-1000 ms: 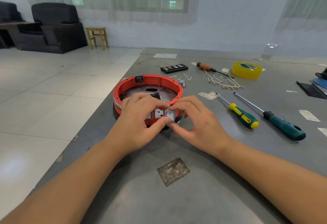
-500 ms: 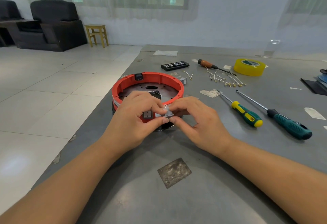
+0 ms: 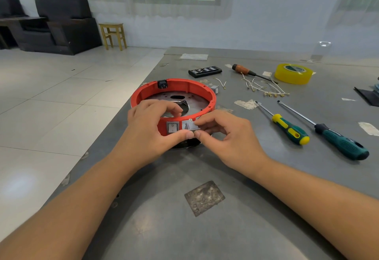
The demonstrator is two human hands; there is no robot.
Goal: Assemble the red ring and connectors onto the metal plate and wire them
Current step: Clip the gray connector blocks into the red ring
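A red ring (image 3: 184,87) sits on a round metal plate (image 3: 168,99) on the grey table. A black socket (image 3: 162,84) is set in the ring's far wall and a grey rocker switch (image 3: 172,127) in its near wall. My left hand (image 3: 151,130) grips the near wall, fingers curled over the rim and thumb below. My right hand (image 3: 225,136) pinches a second grey switch (image 3: 191,126), tilted at the opening right of the first. Loose wires (image 3: 260,88) with terminals lie beyond the ring, and another grey connector (image 3: 214,89) rests behind it.
Two screwdrivers (image 3: 287,128) (image 3: 336,138) lie right of the ring, a third with a brown handle (image 3: 246,72) farther back. A yellow tape roll (image 3: 293,73) and a black bit case (image 3: 205,71) are at the back. The table's left edge (image 3: 127,107) runs close to the ring.
The second grey switch has tipped outward at the ring's near wall and my right hand has shifted a little. The first switch is now uncovered by my left fingers.
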